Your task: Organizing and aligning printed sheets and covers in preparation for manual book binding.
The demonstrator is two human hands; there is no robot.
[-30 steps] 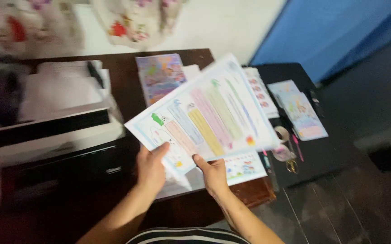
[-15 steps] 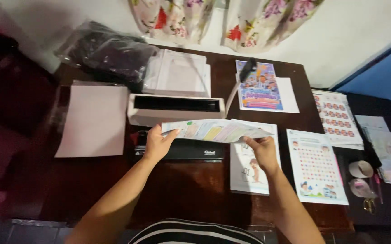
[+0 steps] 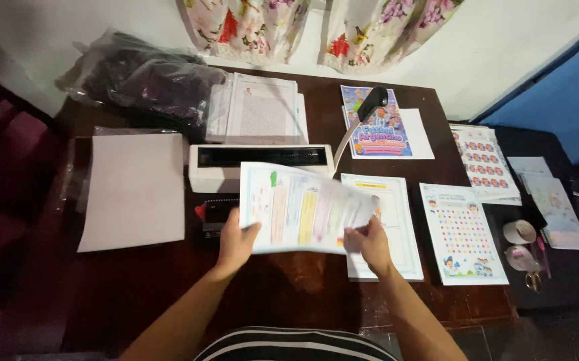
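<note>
Colourful printed sheet (image 3: 303, 208) pinched at its near corners between left hand (image 3: 236, 242) and right hand (image 3: 368, 245), both clamped on it, kept flat above the dark tabletop (image 3: 135, 287) just before the white laminator (image 3: 260, 164), level with its slot.

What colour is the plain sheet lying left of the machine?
Pale pinkish-white, unprinted: the plain sheet, clearest in the head view.

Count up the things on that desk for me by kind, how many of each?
Printed colourful sheets: 7, including the held sheet between left hand and right hand
Blank white sheets: 1
White machine: 1
Tape rolls: 2
Plastic bag: 1
Total: 12
</note>
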